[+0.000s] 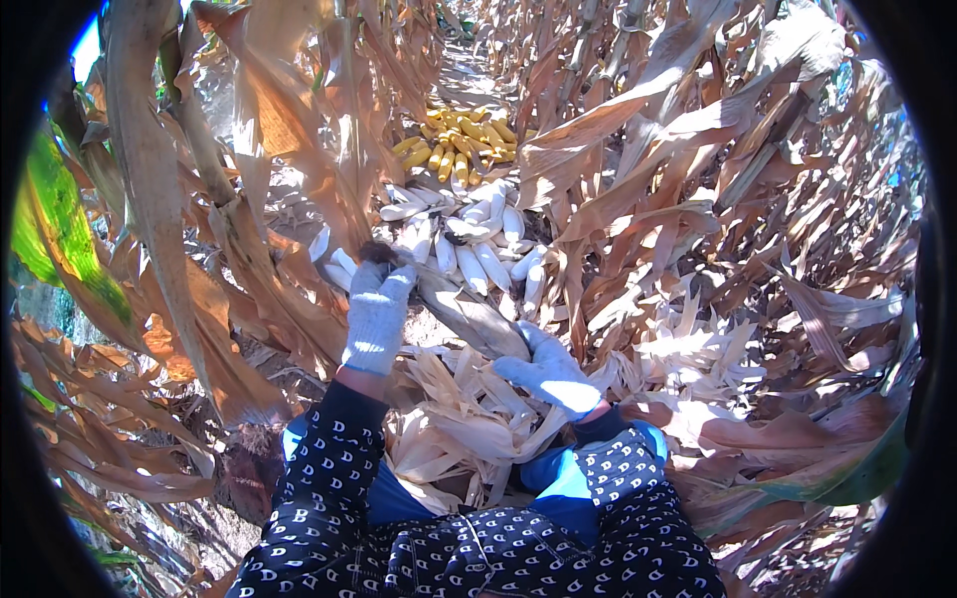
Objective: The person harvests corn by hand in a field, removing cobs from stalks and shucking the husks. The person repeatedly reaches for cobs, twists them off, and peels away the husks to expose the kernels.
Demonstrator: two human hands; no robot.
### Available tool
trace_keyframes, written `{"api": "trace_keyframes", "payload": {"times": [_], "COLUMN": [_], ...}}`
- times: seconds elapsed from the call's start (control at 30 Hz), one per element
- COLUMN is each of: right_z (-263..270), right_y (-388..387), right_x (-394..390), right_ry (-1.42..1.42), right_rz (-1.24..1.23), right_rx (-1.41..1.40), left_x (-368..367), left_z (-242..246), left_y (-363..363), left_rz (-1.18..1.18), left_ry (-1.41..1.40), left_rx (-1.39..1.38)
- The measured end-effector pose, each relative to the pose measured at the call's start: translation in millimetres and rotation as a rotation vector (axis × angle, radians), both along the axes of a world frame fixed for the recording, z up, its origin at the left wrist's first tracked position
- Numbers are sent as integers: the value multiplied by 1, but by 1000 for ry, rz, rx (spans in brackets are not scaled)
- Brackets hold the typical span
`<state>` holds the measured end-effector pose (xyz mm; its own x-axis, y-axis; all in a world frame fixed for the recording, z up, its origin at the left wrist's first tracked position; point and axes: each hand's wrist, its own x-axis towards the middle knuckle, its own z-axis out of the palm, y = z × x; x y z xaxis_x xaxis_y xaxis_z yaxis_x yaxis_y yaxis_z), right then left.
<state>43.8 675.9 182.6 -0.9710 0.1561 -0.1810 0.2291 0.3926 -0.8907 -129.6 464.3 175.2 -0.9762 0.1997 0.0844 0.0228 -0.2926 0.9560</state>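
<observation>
An unhusked ear of corn point(471, 314), in a dry greyish husk, lies slanted between my two gloved hands. My left hand point(377, 318), in a white knit glove, grips its upper tip beside the dark silk point(377, 253). Under the thicker lower end is my right hand point(549, 370), gloved alike, its fingers against the husk and its thumb raised alongside. Just beyond the hands lies a heap of corn ears in pale husks point(478, 235). Behind that heap sits a pile of husked yellow corn cobs point(460, 142).
Loose stripped husks point(463, 426) lie between my knees, with more husks point(695, 355) at the right. Dry standing corn stalks point(202, 142) and hanging leaves crowd both sides, and one green leaf point(67, 232) shows at far left. A narrow strip of soil point(460, 75) runs away between the rows.
</observation>
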Motion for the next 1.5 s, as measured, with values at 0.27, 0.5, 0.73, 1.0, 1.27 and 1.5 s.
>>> {"api": "trace_keyframes", "payload": {"times": [0.27, 0.5, 0.73, 1.0, 1.27, 1.5], "right_z": [-2, -8, -7, -33, -24, -23], "right_y": [-17, -17, -17, -24, -37, -38], "right_x": [-1, 2, 0, -6, -5, -8], "right_ry": [0, 64, 72, 138, 246, 225], "right_rz": [-63, -90, -71, -76, -104, -111], "right_rx": [103, -50, -32, 234, 104, 134], "left_x": [-5, -5, 1, -6, -13, -30], "left_z": [-10, 3, 2, -23, -31, -77], "left_y": [-1, 1, 7, 8, 23, 28], "left_rz": [11, -77, -53, 65, -19, 42], "left_ry": [-37, -97, -107, 214, -158, 558], "left_rx": [106, 91, 150, -50, 275, -323]}}
